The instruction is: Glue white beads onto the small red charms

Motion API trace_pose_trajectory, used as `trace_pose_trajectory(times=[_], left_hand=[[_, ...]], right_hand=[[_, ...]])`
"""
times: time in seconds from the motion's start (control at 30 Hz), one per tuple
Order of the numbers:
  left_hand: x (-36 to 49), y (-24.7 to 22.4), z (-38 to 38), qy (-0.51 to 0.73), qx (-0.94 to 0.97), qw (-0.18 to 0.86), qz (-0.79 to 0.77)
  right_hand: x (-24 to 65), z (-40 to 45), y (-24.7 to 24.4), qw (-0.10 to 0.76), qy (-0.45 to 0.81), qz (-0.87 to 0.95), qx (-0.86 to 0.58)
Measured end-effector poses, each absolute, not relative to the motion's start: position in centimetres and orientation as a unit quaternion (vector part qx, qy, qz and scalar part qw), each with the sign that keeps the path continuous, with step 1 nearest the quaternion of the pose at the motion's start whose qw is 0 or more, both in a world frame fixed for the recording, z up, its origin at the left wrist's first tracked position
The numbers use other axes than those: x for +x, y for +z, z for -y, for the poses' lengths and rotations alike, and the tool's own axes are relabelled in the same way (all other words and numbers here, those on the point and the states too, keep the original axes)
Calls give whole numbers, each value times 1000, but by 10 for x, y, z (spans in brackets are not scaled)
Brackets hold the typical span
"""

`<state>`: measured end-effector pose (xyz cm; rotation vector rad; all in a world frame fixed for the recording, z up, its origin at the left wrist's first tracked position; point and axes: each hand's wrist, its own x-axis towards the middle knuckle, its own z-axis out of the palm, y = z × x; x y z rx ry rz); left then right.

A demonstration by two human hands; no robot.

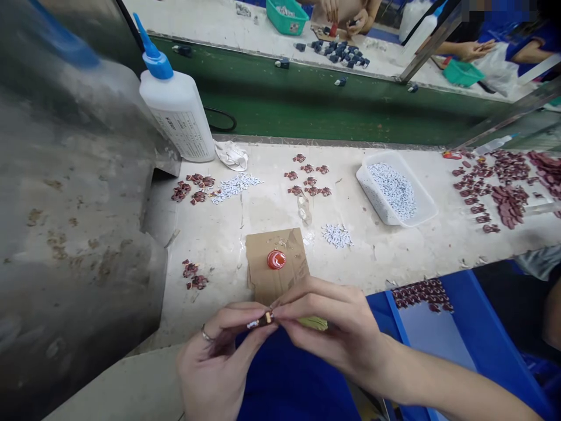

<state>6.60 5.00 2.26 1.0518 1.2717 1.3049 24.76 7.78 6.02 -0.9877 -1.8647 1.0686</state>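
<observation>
My left hand (219,356), with a ring on one finger, pinches a small dark figure (263,320) with yellowish and white parts. The fingertips of my right hand (328,327) are pressed together at the figure's right end; a yellow-green thing (313,323) shows under that hand. Just beyond both hands lies a piece of cardboard (289,240) bearing a small round cap of red-orange liquid (276,259). Small white pieces (337,235) are heaped to the right of the cardboard. Dark red figures (197,283) sit to its left.
A white glue bottle (179,117) stands at the back left, beside a metal housing (79,204). A clear tub (425,213) of white pieces is at the right, with many red parts (508,204) beyond. A blue tray (486,327) is at the lower right. Other people's hands work across the divider.
</observation>
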Motion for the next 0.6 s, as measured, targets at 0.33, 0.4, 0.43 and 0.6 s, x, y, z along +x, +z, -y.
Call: trace_pose_trajectory(times=[0.33,0.4,0.43,0.6], left_hand=[[66,23,-52,560,410,503,-515],[66,25,-53,554,413,502,-520],[66,26,-53,547,419,501,-523],[66,22,-49,515,460,486,-536]], right_hand=[[248,-77,65,358,346,782,-375],[249,-80,68,365,406,741,-390],[249,-81,69,369,426,722,-402],[246,-80,67,359,477,674,-436]])
